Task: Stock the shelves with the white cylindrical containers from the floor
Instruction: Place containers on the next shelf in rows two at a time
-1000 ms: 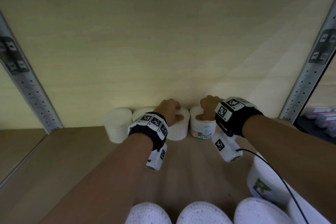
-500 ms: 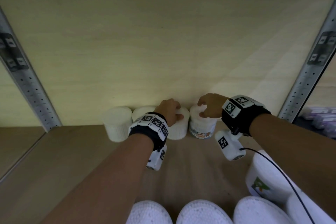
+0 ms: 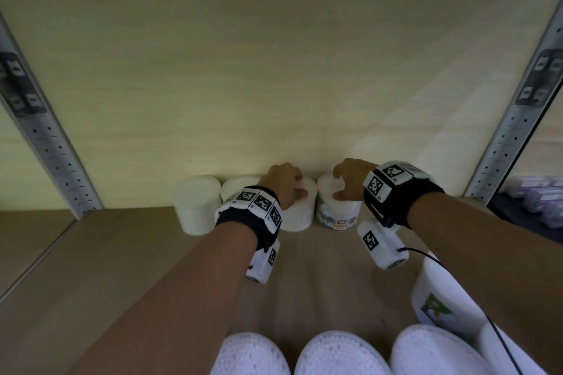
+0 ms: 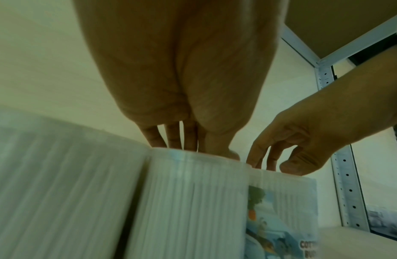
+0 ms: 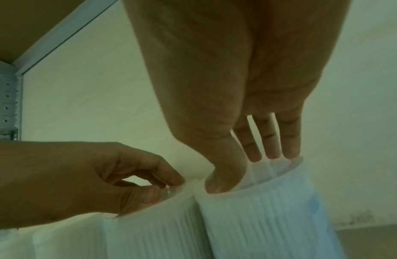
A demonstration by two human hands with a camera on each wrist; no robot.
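Several white ribbed cylindrical containers stand in a row against the back wall of the wooden shelf (image 3: 91,268). My left hand (image 3: 285,184) comes down on the plain container (image 3: 300,213); thumb and fingers pinch its top rim (image 5: 164,189). Touching that container on its right is the labelled "cotton buds" container (image 3: 338,216). My right hand (image 3: 350,183) grips it from above, thumb on the near rim and fingers over the far rim (image 5: 244,170). In the left wrist view the plain container (image 4: 188,201) and the labelled one (image 4: 282,201) stand side by side.
Two more containers (image 3: 198,207) (image 3: 240,186) stand left of my left hand. Near the front edge are several knitted white lids (image 3: 341,353) and a labelled tub (image 3: 438,304). Perforated metal uprights (image 3: 51,155) (image 3: 515,131) flank the bay. Purple packs (image 3: 539,198) lie far right.
My right wrist swung out to the right and has come back left and down over the labelled container. The left hand and the containers have stayed in place.
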